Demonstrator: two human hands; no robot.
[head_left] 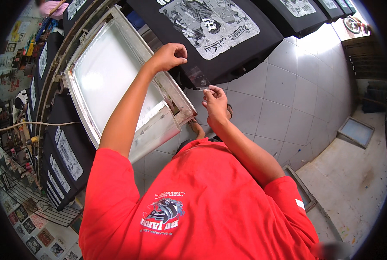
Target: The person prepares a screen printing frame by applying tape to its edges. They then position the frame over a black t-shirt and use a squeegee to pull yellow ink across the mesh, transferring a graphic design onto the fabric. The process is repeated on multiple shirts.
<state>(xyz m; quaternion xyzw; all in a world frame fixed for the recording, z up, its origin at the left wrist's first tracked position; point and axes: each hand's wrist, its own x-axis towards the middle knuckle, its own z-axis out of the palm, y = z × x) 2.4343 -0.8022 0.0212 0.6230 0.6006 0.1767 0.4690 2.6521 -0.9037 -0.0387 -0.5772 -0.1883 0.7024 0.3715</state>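
Observation:
A small piece of clear film [198,79] hangs in front of me, its lower end pinched between the thumb and fingers of my right hand [215,102]. My left hand [169,57] is raised above it to the left, fingers curled in and thumb pressed against them; whether something thin sits in that pinch I cannot make out. Below my left forearm lies a screen printing frame [115,65] with a pale mesh and worn white edges. Just beyond both hands is a black T-shirt [237,60] with a grey and white print, stretched flat.
More printed black shirts [306,21] line up toward the far right, and others [63,151] stand along the left behind a metal rail [46,82]. Grey floor tiles [284,86] spread to the right. A small frame [355,132] rests by the right wall. Far left, another person [54,8] is partly visible.

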